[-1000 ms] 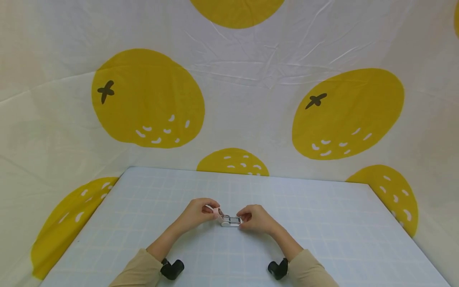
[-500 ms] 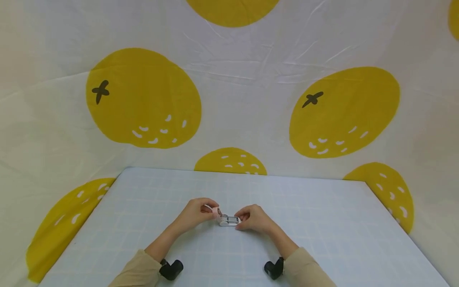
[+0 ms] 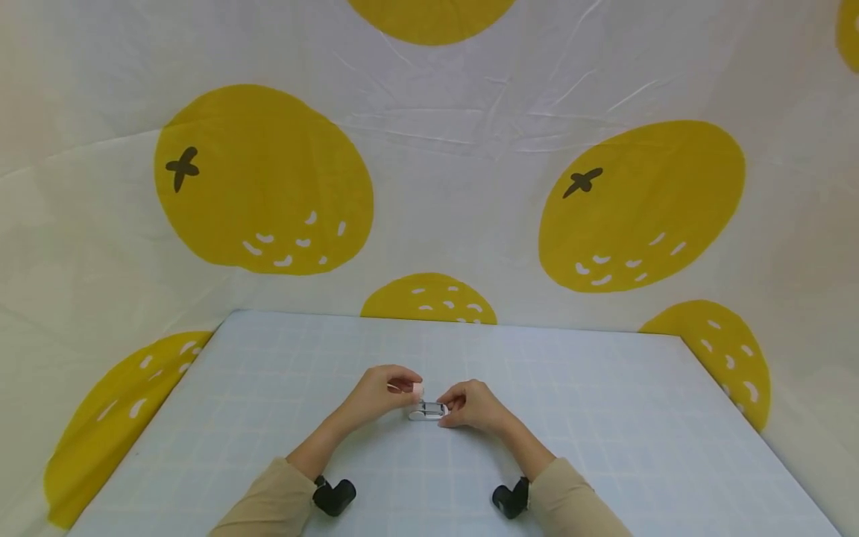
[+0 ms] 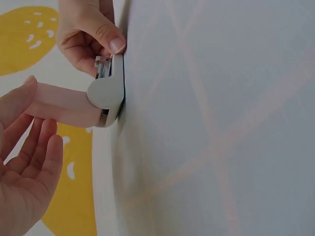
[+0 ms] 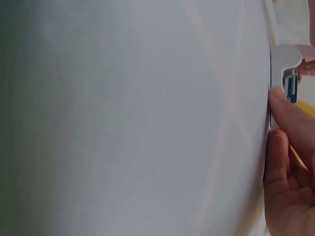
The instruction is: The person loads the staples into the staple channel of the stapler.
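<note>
Stapler (image 3: pixel 421 418) with raised lid (image 3: pixel 418 391) and bared tray (image 3: pixel 435 409)

Head view: on the pale table (image 3: pixel 268 440), about midway from left to right, between left hand (image 3: pixel 376 391) and right hand (image 3: pixel 475 406). Lying with hinge to the left, tip to the right. Pinched at the lid by left hand, at the tip by right hand, with thumb and fingers closed on plastic in both cases. Backed on the far side by a hanging cloth (image 3: pixel 456 186) with yellow fruit prints.

Left wrist view: resting flat on the table along the white base (image 4: pixel 109 91). Topped at the left end by the pink lid, standing roughly upright over the hinge. Gripped near the lid's free end by left thumb (image 4: pixel 17 101) and fingers, with the outer fingers only loosely bent. Steadied at the right end by right thumb (image 4: pixel 110 38) on the near side, with fingers curled beyond.

Right wrist view: at the frame's edge, held by right thumb against the base, just above the table. Showing a slice of metal tray; too small to tell whether loaded with staples.

Probably at the step of laying the tray bare while bracing the base. Next, seemingly in need of firm pinning on the right and a smooth swing of the lid about its hinge, either farther back or down again; cannot tell which.
</note>
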Tool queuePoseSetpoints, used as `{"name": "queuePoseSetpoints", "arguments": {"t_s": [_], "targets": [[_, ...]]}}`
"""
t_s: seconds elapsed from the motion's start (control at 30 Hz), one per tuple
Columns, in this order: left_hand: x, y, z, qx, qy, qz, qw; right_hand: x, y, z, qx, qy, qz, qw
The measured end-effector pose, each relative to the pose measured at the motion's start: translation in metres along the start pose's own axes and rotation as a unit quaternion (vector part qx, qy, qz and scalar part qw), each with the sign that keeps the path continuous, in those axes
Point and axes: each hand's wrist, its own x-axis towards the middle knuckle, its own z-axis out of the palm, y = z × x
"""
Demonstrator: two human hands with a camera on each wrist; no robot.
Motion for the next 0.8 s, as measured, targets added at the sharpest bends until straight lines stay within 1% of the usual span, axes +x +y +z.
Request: {"name": "queuePoseSetpoints", "arguments": {"t_s": [0.13,0.23,0.3,0.4,0.53,0.6,0.7,0.8], "targets": [[0.003,-0.001,0.004,-0.001,0.005,0.0,1.0,0.0,0.002,0.0,0.004,-0.001,-0.002,1.0],[0.006,0.0,0.009,-0.004,0.009,0.006,0.9999,0.0,0.004,0.0,0.008,-0.001,-0.001,1.0],[0.008,0.0,0.013,0.0,0.011,0.013,0.9999,-0.001,0.004,0.0,0.011,0.0,0.0,0.9999],[0.011,0.0,0.019,0.017,0.01,0.029,0.9994,-0.001,0.005,0.0,0.018,0.001,-0.002,0.9998],[0.014,-0.002,0.027,0.04,0.006,0.062,0.9972,-0.001,0.004,0.0,0.029,0.001,-0.009,0.9995],[0.015,-0.002,0.029,0.044,0.003,0.073,0.9963,-0.001,0.003,0.0,0.029,0.0,-0.013,0.9995],[0.016,-0.003,0.031,0.051,-0.008,0.081,0.9954,-0.001,0.003,0.0,0.028,-0.003,-0.013,0.9995],[0.017,-0.002,0.032,0.066,-0.021,0.079,0.9945,-0.001,0.003,0.0,0.029,-0.005,-0.01,0.9995]]}}
